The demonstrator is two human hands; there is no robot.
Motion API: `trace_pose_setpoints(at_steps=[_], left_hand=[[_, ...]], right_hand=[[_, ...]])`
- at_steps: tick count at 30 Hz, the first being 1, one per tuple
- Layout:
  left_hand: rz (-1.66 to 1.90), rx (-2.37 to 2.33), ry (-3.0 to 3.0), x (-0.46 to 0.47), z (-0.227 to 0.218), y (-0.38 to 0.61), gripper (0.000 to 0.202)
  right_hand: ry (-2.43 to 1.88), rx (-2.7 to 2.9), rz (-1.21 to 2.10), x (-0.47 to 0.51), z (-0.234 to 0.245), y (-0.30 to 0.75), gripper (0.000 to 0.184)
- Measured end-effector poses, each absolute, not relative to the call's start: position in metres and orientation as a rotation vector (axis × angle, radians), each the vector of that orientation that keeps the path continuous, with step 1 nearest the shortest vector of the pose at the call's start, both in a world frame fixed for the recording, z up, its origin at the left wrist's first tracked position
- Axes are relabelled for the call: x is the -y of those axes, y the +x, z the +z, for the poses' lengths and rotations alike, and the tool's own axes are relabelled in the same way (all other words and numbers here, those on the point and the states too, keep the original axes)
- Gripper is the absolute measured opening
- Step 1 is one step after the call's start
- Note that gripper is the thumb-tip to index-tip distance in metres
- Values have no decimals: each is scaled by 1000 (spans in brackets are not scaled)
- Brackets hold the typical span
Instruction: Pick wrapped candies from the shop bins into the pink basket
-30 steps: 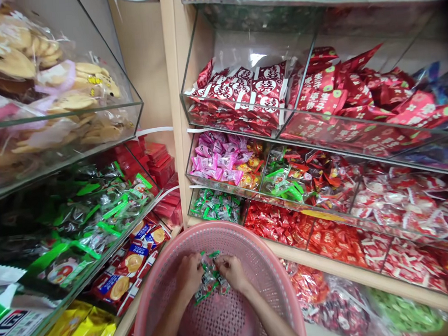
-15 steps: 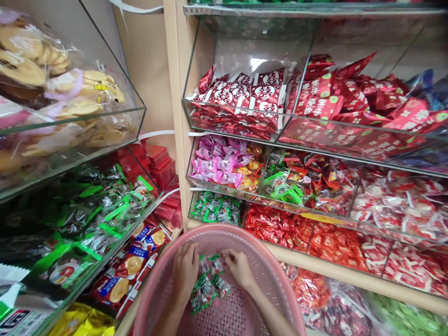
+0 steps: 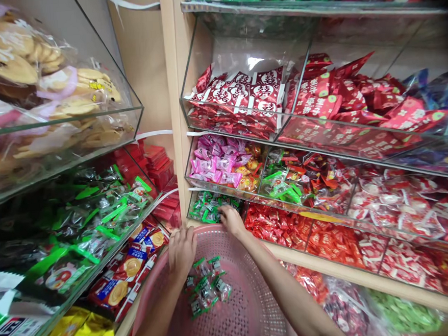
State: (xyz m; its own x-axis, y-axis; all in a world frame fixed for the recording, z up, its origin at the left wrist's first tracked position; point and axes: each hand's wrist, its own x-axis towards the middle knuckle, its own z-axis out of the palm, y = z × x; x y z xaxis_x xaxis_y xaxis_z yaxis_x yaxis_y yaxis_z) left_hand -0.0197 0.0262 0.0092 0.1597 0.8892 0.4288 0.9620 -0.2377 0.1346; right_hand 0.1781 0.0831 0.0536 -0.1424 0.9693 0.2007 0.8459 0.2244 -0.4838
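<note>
A pink perforated plastic basket [image 3: 253, 309] stands below me, with several small clear-and-green wrapped candies [image 3: 207, 287] lying in it. At its far left rim is my left hand [image 3: 182, 253], its fingers closed over the edge. Beyond the rim, my right hand [image 3: 232, 221] reaches into a low clear bin of green-wrapped candies [image 3: 204, 208]. Its fingers are curled down among the wrappers, and whatever they hold is hidden.
Clear bins rise on the right, holding red-wrapped candies [image 3: 270, 226], pink-wrapped candies [image 3: 216, 163] and red-and-white packets [image 3: 242, 92]. A wooden post [image 3: 176, 115] stands at the corner. Left shelves hold green-edged packets [image 3: 108, 212] and bagged biscuits [image 3: 12, 55].
My right hand has moved from inside the basket forward into the green candy bin. My left hand has shifted from above the candies up to the basket's rim.
</note>
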Motion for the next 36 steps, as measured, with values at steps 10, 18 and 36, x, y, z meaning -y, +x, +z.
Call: trace_pose_setpoints(at_steps=[10, 18, 36], left_hand=[[-665, 1868, -2253, -23, 12, -20, 38], [-691, 1868, -2258, -24, 9, -20, 40], [-615, 1833, -2221, -23, 12, -19, 43]], right_hand=[[-1884, 2464, 211, -103, 70, 168, 38], [-1850, 2464, 100, -88, 70, 179, 22], [-1308, 1371, 1357, -2, 9, 196, 32]])
